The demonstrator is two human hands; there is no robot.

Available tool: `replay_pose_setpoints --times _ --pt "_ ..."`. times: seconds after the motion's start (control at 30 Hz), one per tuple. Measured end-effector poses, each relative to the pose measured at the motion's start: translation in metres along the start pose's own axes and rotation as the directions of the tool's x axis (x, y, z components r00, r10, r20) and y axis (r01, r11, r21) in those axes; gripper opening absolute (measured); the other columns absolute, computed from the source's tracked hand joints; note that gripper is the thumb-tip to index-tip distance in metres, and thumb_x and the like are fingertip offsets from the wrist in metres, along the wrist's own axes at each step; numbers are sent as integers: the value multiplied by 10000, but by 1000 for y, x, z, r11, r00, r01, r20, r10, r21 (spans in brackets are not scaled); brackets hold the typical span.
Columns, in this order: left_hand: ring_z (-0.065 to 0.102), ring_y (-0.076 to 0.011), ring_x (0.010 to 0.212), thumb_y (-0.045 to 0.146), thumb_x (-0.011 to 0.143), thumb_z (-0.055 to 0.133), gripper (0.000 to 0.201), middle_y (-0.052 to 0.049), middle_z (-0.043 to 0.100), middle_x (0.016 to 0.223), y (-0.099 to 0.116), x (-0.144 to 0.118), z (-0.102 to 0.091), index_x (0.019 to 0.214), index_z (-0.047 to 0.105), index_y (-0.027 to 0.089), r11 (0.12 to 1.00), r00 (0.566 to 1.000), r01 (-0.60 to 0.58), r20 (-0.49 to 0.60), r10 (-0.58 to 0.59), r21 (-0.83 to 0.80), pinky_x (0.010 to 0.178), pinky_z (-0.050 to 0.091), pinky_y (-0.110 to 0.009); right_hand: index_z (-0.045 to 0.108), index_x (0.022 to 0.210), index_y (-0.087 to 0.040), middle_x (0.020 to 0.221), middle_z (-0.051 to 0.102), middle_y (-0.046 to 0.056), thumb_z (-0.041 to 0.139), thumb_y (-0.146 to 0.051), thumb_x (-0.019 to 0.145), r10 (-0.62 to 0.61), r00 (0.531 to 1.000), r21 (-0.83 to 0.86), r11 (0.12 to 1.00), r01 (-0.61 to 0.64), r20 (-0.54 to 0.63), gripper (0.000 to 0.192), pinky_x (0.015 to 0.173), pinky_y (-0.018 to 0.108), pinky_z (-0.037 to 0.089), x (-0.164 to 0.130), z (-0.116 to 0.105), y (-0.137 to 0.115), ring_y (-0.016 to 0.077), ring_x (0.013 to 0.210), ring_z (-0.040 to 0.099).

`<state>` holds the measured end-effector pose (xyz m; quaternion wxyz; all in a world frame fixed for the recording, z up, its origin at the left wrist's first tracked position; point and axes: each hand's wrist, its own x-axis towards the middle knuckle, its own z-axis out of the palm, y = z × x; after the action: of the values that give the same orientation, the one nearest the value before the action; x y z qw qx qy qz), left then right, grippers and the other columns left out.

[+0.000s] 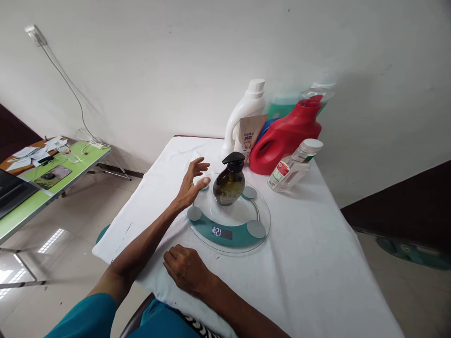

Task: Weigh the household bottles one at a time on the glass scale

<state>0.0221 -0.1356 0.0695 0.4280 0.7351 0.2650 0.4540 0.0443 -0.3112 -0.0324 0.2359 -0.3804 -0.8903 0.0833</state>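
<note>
A dark brown-green pump bottle [229, 188] stands upright on a round glass scale [225, 251] with a green band and a lit display [221, 233]. My left hand [193, 183] hovers just left of the bottle, over the scale's edge. Its fingers are apart with nothing between them, and it does not touch the bottle. Closer to me, my right hand [185, 267] rests in a fist on the white cloth near the table's front edge. Nothing shows sticking out of that fist, though its palm faces down, hidden.
Behind the scale stand a white jug [244, 112], a beige squeeze tube [248, 134], a red detergent jug [287, 134] and a clear, white-capped bottle [294, 166]. A green container [282, 105] is partly hidden behind them. Left across a gap is a green table [79, 162] with a laptop.
</note>
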Motion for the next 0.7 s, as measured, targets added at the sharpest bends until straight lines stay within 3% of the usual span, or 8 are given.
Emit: replay_pose_setpoints --times 0.23,0.7 --pt "541 -350 1383 676 858 695 837 -188 573 1493 -9 -1 12 1520 418 246 999 990 25 141 -21 -29 1151 396 -538 595 883 -174 829 672 53 508 -133 1014 -10 1000 25 1000 10 -14 163 556 307 381 0 -1 0 188 713 592" --pt "543 -350 1388 684 798 762 910 -177 582 1486 -15 3 19 1527 416 264 999 985 30 171 -22 -41 1171 388 -543 574 843 -189 800 658 43 502 -105 983 -2 1000 31 1000 3 -25 179 532 321 345 -1 -2 1 188 693 572"
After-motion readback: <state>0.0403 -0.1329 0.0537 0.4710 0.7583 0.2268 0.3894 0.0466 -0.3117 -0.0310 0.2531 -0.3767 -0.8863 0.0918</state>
